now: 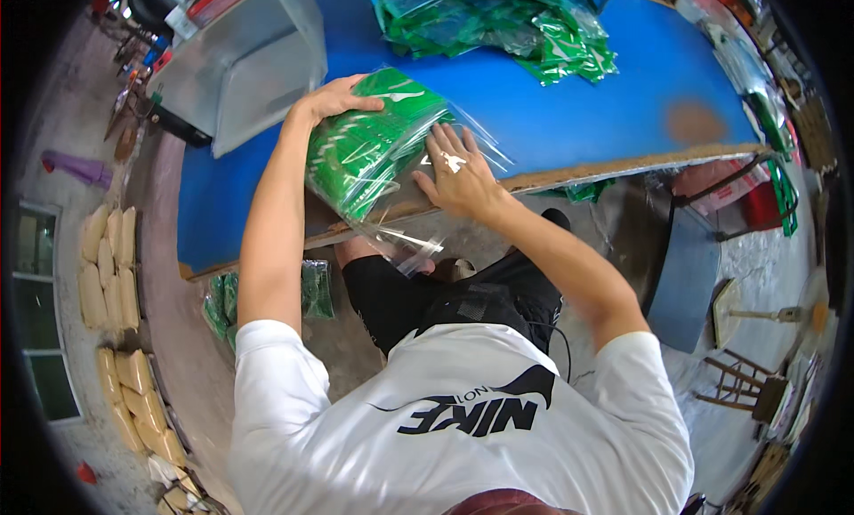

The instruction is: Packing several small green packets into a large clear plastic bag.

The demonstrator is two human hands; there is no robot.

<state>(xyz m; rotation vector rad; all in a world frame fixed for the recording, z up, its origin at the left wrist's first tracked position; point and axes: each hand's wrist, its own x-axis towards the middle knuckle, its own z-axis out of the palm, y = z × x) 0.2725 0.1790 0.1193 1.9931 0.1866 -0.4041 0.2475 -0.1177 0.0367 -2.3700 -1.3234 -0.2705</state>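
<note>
A thick bundle of green-and-clear plastic bags [369, 150], with white marks on it, lies tilted at the near edge of the blue table. My left hand [341, 99] grips its far left corner, thumb across the top and the other fingers partly hidden at the edge. Flat on the clear film along the bundle's right side rests my right hand [458, 173], fingers stretched out. A white printed mark shows over the back of that hand; whether film covers it I cannot tell. Loose clear film hangs from the bundle's near end over the table edge.
On the blue table [569, 124], a loose pile of green-and-clear bags [498, 26] lies at the far side. A grey bin [267, 79] stands at the far left. Green packets [317, 288] lie below the table's near edge. Filled tan sacks [108, 266] are at the left.
</note>
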